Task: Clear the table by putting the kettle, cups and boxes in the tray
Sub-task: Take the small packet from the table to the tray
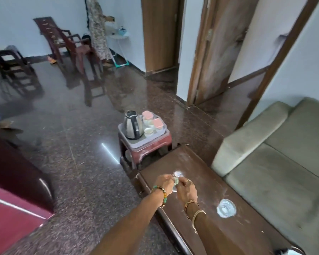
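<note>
A steel kettle [133,127] with a black handle stands in the grey tray [136,143] on a small red stool. Beside it in the tray are white cups [149,131] and two pink-lidded boxes [157,123]. Over the dark wooden table [219,183], my left hand [164,181] and my right hand [186,188] meet, both pinching a small pale object [175,180] between their fingertips. What that object is cannot be told. A clear glass item [178,174] lies just beyond my fingers.
A clear glass dish [226,208] sits on the table to the right of my hands. A grey sofa [284,153] flanks the table. The red stool [145,151] stands at the table's far end. Plastic chairs [68,43] and a person [98,30] are far back.
</note>
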The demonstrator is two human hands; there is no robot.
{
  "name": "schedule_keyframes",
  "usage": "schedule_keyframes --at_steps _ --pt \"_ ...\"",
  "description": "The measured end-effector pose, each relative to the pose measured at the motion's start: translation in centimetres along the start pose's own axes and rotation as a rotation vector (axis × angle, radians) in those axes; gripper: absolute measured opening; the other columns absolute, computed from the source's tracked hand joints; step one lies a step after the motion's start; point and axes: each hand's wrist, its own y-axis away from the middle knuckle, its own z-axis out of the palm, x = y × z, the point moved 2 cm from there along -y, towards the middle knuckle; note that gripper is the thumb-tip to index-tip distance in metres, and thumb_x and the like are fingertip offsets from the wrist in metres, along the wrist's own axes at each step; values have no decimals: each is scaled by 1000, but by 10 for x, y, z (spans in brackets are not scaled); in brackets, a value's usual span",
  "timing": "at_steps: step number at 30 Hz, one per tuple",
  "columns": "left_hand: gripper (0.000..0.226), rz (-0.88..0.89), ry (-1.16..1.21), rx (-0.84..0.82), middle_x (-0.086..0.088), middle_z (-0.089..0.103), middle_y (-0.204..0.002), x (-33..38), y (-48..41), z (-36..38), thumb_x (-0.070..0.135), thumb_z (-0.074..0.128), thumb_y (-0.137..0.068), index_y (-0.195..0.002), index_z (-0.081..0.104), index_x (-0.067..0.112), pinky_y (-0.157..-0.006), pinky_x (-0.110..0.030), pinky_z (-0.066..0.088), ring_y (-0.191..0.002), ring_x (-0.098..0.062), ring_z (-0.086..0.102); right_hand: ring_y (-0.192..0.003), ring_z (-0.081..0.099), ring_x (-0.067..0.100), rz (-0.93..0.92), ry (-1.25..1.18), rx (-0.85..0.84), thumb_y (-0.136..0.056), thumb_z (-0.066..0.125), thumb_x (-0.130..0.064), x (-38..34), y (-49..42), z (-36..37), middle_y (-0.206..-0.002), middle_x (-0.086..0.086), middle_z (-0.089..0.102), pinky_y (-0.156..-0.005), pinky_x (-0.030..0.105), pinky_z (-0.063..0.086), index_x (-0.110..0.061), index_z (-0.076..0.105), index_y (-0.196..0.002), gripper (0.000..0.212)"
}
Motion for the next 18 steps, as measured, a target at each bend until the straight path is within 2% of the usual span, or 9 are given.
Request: schedule_keyframes --at_steps 3,6,10,15,18 --pt "31 -34 72 48 -20 61 -129 -2 -8 -62 4 52 -94 -123 62 0 -101 -41 50 -119 -31 60 -71 55 20 -11 22 -34 -79 51 -5 -39 6 52 -71 0 62 -55 26 39 -13 67 -81 18" --pt "33 28 -33 79 -17 62 -129 5 -16 -123 11 51 -97 -128 60 2 -98 -39 53 -118 -30 61 -73 56 21 -66 49 -70 -77 51 -6 -81 5 93 -73 1 62 -54 26 38 -15 65 -76 17" --pt "32 68 -17 157 -19 64 -125 19 -32 -187 13 49 -98 -125 62 1 -97 -42 53 -115 -32 63 -78 57 17 -136 32 -95 -82 50 -8 -129 -8 140 -86 0 67 -59 23 36 -19 73 -91 26" --pt "31 31 44 231 -22 64 -125 16 -63 -240 12 49 -98 -124 61 0 -96 -42 54 -115 -35 63 -89 61 17 -145 23 -158 -86 51 -8 -158 -39 195 -105 4 71 -74 20 41 -17 72 -109 33" --pt "32 30 -139 283 -24 60 -129 16 -86 -263 10 48 -99 -127 59 -3 -98 -39 52 -120 -37 59 -88 59 14 -148 30 -201 -88 51 -9 -167 -63 226 -110 5 71 -74 18 41 -17 70 -116 34"
